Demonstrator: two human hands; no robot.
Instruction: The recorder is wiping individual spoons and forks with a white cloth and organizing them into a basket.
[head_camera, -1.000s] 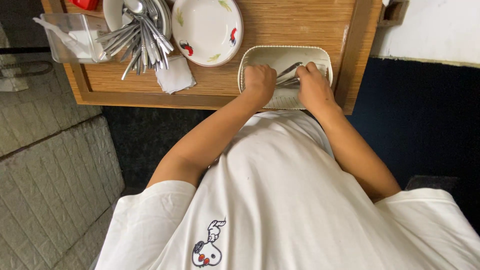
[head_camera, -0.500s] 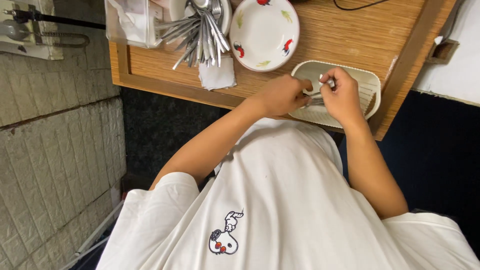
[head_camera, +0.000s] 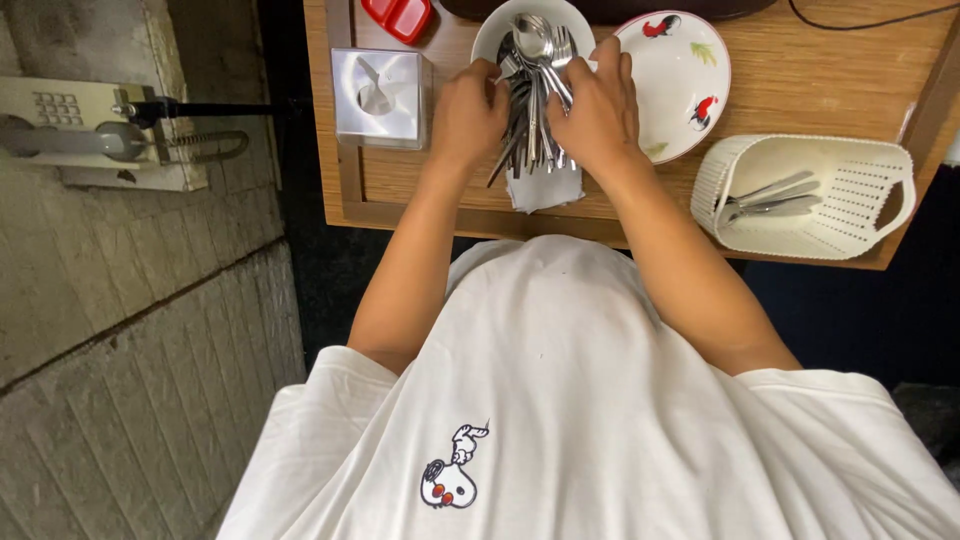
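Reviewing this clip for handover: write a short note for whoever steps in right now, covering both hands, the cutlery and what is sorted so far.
Left hand: on the left side of the cutlery pile, fingers curled; grip not clear.
Right hand: on the pile's right side, fingers over the handles.
The pile of spoons and forks lies in a white bowl, handles spilling onto a white napkin on the wooden table.
Done: a few pieces lie in the cream slotted basket at right.
Left: most of the cutlery is in the bowl.

White slotted basket (head_camera: 860, 200), rooster plate (head_camera: 685, 85), tissue box (head_camera: 380, 97), red dish (head_camera: 398, 16)
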